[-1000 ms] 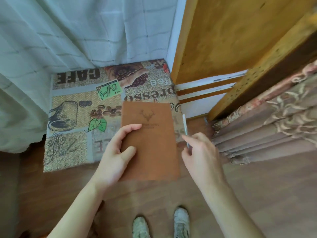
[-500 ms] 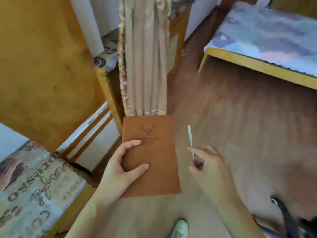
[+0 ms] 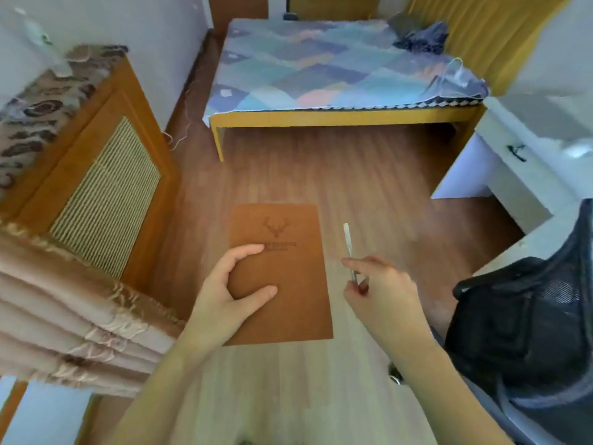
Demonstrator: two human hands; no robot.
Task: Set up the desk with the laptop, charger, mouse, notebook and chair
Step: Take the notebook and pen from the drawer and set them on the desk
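A brown notebook (image 3: pixel 288 271) with a stamped deer head on its cover is held flat in front of me above the wooden floor. My left hand (image 3: pixel 227 293) grips its left edge, thumb on the cover. To its right, my right hand (image 3: pixel 378 290) pinches a thin white pen (image 3: pixel 347 242) that points away from me. The black mesh chair (image 3: pixel 526 335) stands at the right, close to my right forearm. Behind it is the corner of a white desk (image 3: pixel 513 175). No laptop, charger or mouse is in view.
A bed (image 3: pixel 321 120) with a patchwork cover and yellow wooden frame lies ahead. A wooden cabinet (image 3: pixel 106 187) with a slatted panel and a patterned cloth on top stands at the left. Folded beige fabric (image 3: pixel 64 309) hangs at the near left. Wooden floor (image 3: pixel 353 175) stretches between them.
The view has swung right, from a patterned-cloth surface by the curtain to the room with the bed, desk and chair. Both hands keep the same hold on the notebook and pen.
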